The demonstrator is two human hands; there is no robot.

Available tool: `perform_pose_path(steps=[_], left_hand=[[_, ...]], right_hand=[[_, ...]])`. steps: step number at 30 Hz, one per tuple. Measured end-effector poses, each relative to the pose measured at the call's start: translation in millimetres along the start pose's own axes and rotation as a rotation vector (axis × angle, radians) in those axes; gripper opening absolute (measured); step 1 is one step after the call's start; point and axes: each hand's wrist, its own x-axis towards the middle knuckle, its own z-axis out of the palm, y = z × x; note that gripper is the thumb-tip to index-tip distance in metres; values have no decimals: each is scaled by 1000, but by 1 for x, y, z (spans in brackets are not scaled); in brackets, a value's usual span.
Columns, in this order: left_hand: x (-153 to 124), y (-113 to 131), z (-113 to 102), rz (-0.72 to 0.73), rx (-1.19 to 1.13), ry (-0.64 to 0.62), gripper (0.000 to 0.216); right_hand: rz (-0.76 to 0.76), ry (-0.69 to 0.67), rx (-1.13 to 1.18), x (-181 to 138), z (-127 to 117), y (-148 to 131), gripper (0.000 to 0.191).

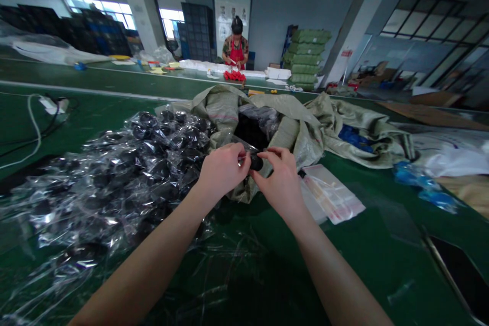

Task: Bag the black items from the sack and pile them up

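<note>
In front of an open woven sack (pixel 219 112), my two hands meet at a small, round black piece (pixel 255 162). The fingers of my left hand (pixel 223 167) are closed at its left side. My right hand (pixel 280 177) pinches it from the right between thumb and fingers. A bit of clear film shows near my left fingers; whether it wraps the piece, I cannot tell. Dark contents and some clear plastic show inside the sack's mouth. Left of my hands lies a large heap of black pieces in clear plastic bags (pixel 153 163).
Flat clear plastic bags (pixel 332 193) lie right of my right hand. A phone (pixel 458 275) rests at the right edge. Another sack (pixel 362 132) holds something blue. Across the table, a person in a red apron (pixel 237 53) works behind red items (pixel 234 76). Cables (pixel 36 127) lie at left.
</note>
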Motion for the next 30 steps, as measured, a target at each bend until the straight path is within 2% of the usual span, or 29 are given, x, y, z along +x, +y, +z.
perform_pose_path(steps=[6,13,16,21,26,30], left_hand=[[1,-4,-3,47,-30,-23,24],[2,-5,-2,93,-66,-21,25],[0,-1,-1,98,-35,-32,23],[-2,4,-1,114,3,-42,28],[-5,7,-2,137,39,-3,28],[-7,9,-2,150,68,-17,26]], right_hand=[[41,34,52,3,2,4,28],[-120,-75,-32,4,4,11,32],[-162,-81,-72,3,4,12,32],[-147,31,-163,0,1,9,31],[-238,85,-246,-1,2,12,29],[-301,142,-318,0,4,14,26]])
